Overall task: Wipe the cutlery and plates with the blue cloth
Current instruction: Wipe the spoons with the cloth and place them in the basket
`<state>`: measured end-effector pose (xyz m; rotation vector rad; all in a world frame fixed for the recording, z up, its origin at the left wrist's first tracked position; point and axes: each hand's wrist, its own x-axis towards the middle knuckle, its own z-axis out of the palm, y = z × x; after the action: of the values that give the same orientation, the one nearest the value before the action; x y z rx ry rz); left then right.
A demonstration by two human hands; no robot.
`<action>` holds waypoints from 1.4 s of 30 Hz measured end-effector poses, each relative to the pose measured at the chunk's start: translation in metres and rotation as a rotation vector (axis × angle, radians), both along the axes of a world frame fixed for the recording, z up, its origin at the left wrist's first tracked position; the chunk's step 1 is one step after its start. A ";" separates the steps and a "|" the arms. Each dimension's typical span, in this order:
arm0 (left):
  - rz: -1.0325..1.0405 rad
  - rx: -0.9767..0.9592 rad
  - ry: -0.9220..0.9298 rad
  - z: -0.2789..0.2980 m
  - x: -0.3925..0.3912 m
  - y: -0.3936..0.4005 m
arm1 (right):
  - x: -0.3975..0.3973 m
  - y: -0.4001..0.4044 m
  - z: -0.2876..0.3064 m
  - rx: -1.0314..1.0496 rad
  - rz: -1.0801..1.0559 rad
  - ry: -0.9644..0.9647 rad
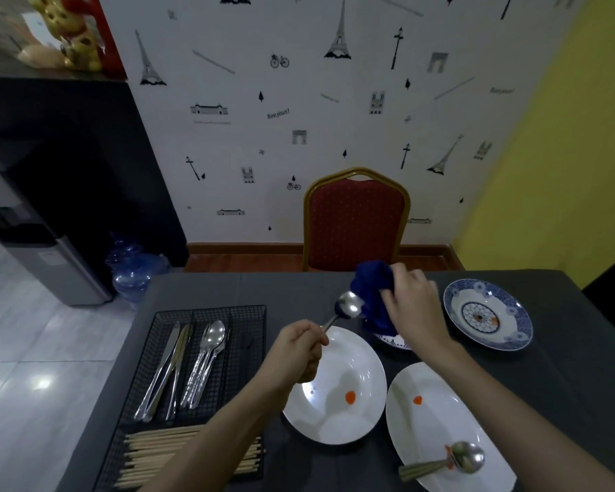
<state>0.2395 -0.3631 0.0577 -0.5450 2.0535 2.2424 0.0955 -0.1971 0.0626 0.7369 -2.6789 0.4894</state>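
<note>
So the left hand point(299, 349) is curled around the handle of a spoon point(348, 305), holding it up so the bowl sticks out past the knuckles, up and away from the person. The right hand point(410, 307) has the blue cloth point(373, 300) bunched up in its fingers, and the cloth is right against the spoon bowl, just on the far-right side of it. The two hands are close but not touching each other; the spoon and cloth bridge the gap.

Directly under the left hand there's a white plate point(334, 413) with an orange blob on it. Down near the right forearm sits a second white plate point(437, 427), also with an orange spot, and a dirty spoon point(465, 456) lying on its near edge with some red smeared on it. Out to the right of the right hand is a blue patterned plate point(487, 314). Just below the hanging cloth another plate rim point(393, 340) peeks out; can't tell much more about it.

Off to the left of the left hand is a black wire tray point(206, 371) with knives and spoons in the upper slots and chopsticks point(164, 456) along the near section. All on a dark tablecloth point(299, 289), with a red chair point(355, 221) across from the hands.
</note>
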 end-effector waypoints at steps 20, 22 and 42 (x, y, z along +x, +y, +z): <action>-0.015 -0.336 0.042 -0.009 -0.016 0.005 | 0.020 -0.010 -0.007 0.054 0.272 0.157; 0.010 -0.312 0.037 -0.006 -0.017 0.001 | 0.029 -0.018 -0.010 0.111 0.385 0.180; 0.428 -0.431 -0.179 -0.087 0.046 -0.105 | 0.028 -0.038 -0.046 0.115 0.234 0.013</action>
<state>0.2850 -0.4676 -0.0291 -1.2720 2.5165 1.8184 0.1238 -0.2351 0.0165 1.0911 -2.6390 0.3865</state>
